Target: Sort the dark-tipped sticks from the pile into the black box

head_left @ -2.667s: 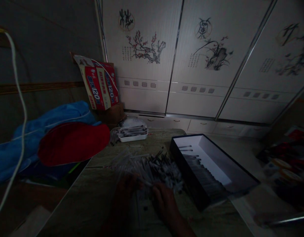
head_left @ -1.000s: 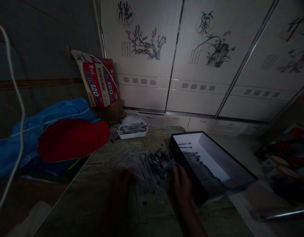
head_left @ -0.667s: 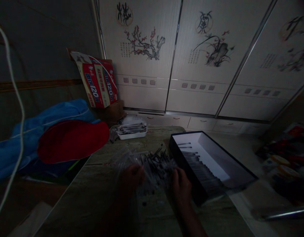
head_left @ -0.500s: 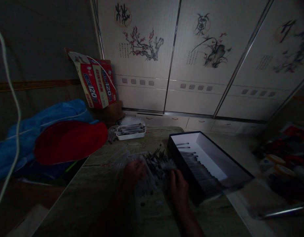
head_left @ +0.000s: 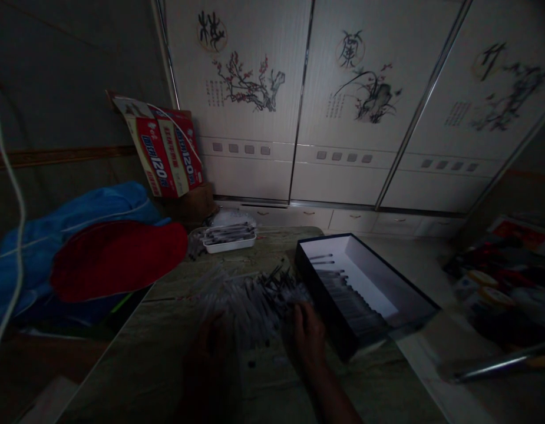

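Note:
A loose pile of slim clear plastic tubes lies on the table, with small black pen-cap-like pieces heaped at its far right side. My left hand is at the near left edge of the tubes, dark and smeared, so its fingers do not show clearly. Beside the pile's right edge, my right hand has its fingers bent together in a pinch; what is between them is too dim to make out. Right of that hand stands a dark-edged open box, holding a row of clear tubes with dark ends.
At the table's far edge sits a white tray full of similar tubes. Blue cloth and a red cushion-like item lie left. A red carton stands behind, before white cabinet doors.
My left hand has drawn back from the tubes toward the near left. The right hand stays beside the pile, with little change. The whole view has shifted slightly.

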The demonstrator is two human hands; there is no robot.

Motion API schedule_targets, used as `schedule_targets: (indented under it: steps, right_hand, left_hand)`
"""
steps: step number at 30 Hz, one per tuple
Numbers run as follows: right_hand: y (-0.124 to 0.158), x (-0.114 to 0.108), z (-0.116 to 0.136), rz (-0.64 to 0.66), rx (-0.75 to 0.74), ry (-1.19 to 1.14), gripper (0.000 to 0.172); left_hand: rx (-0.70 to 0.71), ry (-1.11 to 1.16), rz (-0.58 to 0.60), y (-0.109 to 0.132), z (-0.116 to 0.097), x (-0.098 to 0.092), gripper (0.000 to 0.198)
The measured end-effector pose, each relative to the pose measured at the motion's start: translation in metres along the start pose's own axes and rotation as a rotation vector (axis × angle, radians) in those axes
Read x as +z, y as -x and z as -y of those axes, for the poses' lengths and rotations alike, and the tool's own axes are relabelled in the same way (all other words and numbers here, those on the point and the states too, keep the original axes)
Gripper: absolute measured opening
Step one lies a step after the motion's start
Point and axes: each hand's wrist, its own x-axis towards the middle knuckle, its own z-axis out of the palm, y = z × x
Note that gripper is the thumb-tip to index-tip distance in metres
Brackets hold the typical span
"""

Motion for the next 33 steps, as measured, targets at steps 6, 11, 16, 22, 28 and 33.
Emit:
schedule_targets:
  steps: [6,11,16,22,28,33]
  right_hand:
    - [0.001,0.000,0.001,-0.019,-0.013,0.009,0.036]
    - [0.004,0.001,0.001,-0.008,-0.019,0.034,0.037]
    - [0.006,0.001,0.002,0.007,-0.053,0.041,0.040]
    - [0.007,0.001,0.004,0.022,-0.040,0.010,0.040]
    - [-0.003,-0.010,0.017,-0.052,-0.022,-0.061,0.040]
    - [-0.025,-0.041,0.043,-0.058,-0.008,-0.097,0.039]
  left_hand:
    - [0.135,-0.078,-0.041,0.001,0.019,0.009,0.041]
    - [0.157,-0.058,-0.032,0.000,0.013,0.007,0.039]
    - [0.166,-0.028,-0.039,-0.001,0.014,0.008,0.039]
    - [0.111,-0.028,-0.029,-0.001,0.012,0.007,0.038]
    - [0.105,0.016,0.005,-0.002,0.011,0.007,0.038]
    - [0.082,-0.002,-0.023,-0.003,0.017,0.011,0.039]
